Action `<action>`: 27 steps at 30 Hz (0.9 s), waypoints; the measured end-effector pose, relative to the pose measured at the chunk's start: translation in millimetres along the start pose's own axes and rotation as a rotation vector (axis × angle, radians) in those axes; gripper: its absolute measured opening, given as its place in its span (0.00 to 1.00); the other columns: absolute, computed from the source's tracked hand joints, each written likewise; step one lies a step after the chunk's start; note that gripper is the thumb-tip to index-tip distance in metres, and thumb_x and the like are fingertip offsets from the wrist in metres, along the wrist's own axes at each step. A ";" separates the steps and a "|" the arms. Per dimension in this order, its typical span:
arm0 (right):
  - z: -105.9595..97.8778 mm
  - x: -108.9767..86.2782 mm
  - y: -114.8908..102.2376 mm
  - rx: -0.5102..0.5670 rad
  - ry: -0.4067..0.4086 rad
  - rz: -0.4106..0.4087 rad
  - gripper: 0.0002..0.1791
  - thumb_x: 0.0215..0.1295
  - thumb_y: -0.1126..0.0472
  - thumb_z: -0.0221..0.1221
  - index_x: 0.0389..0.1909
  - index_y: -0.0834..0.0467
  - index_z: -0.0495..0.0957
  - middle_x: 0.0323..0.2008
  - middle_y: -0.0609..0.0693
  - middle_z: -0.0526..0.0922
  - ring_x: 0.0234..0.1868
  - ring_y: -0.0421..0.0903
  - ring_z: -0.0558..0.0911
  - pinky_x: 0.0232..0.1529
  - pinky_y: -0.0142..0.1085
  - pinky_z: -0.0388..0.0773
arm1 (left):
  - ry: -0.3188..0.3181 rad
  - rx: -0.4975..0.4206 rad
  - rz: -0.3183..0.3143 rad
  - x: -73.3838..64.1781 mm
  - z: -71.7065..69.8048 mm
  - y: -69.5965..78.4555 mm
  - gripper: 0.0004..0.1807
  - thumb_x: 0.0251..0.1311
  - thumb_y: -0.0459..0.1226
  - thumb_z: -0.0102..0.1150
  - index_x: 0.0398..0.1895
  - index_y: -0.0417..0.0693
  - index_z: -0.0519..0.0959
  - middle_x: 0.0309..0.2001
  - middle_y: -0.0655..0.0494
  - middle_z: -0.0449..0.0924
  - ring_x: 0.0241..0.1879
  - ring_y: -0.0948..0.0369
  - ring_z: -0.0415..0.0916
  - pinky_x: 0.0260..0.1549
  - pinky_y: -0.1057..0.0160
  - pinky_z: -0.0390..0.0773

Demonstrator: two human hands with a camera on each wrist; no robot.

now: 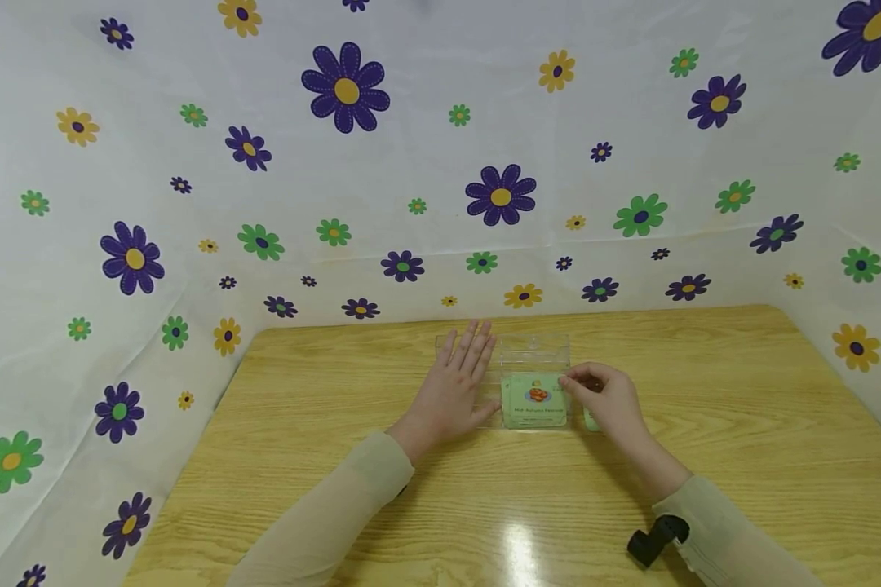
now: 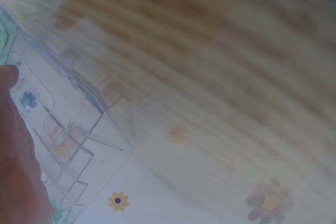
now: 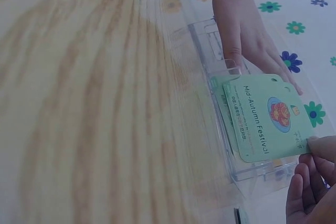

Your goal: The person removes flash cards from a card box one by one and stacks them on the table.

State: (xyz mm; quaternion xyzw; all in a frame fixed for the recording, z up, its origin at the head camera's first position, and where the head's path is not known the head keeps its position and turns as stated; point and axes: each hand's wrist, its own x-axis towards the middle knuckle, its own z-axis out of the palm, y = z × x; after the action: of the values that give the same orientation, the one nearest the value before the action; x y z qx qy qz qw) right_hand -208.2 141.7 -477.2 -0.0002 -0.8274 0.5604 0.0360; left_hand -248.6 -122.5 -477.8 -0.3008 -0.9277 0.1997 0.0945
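A green card printed "Mid-Autumn Festival" (image 3: 262, 114), with a picture of a plate of food, lies over a clear plastic box (image 1: 534, 355). Thumb and fingers of my right hand (image 1: 608, 403) pinch it at its edge. Beneath it, another green card (image 3: 221, 100) sticks out along one side. My left hand (image 1: 451, 395) rests with straight fingers over the left part of the box, the thumb reaching toward the cards. In the left wrist view, the clear walls and dividers of the box show beside that hand.
Part of another green piece (image 1: 591, 421) shows under my right hand, mostly hidden. The wooden table (image 1: 323, 489) ends at a white cloth with flowers (image 1: 426, 163) behind and at both sides. A black strap device (image 1: 657, 541) sits on the right sleeve.
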 end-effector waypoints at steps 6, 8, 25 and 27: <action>-0.6 0.2 -2.2 0.000 0.008 -0.009 0.12 0.73 0.63 0.67 0.47 0.69 0.87 0.44 0.61 0.89 0.36 0.30 0.78 0.38 0.22 0.78 | -0.014 -0.008 -0.001 0.3 -0.1 -0.3 0.55 0.76 0.71 0.31 0.87 0.40 0.34 0.88 0.43 0.27 0.88 0.45 0.26 0.86 0.44 0.36; -0.8 0.5 -2.4 0.006 0.011 -0.018 0.12 0.73 0.63 0.67 0.47 0.69 0.87 0.44 0.62 0.89 0.35 0.29 0.79 0.38 0.22 0.78 | -0.019 -0.012 -0.001 0.3 -0.3 -0.3 0.55 0.76 0.71 0.31 0.87 0.40 0.34 0.88 0.43 0.25 0.87 0.46 0.23 0.86 0.44 0.34; -3.0 3.9 -1.7 -0.006 0.022 -0.023 0.12 0.74 0.64 0.65 0.49 0.70 0.86 0.45 0.61 0.89 0.37 0.29 0.78 0.40 0.22 0.78 | -0.007 -0.014 -0.002 -0.1 0.7 0.4 0.55 0.76 0.70 0.32 0.87 0.40 0.35 0.88 0.43 0.31 0.87 0.46 0.24 0.86 0.44 0.36; -3.0 4.2 -1.7 -0.002 0.023 -0.023 0.12 0.74 0.64 0.65 0.49 0.70 0.86 0.45 0.62 0.89 0.37 0.29 0.78 0.40 0.22 0.78 | -0.014 -0.012 -0.003 -0.1 0.4 0.4 0.55 0.76 0.70 0.31 0.87 0.40 0.34 0.88 0.42 0.30 0.87 0.45 0.23 0.86 0.44 0.36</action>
State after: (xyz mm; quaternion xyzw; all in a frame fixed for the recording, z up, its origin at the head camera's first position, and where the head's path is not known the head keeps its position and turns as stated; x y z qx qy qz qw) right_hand -212.1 144.0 -474.3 0.0029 -0.8275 0.5590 0.0520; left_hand -248.4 -122.3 -478.4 -0.2989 -0.9299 0.1959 0.0866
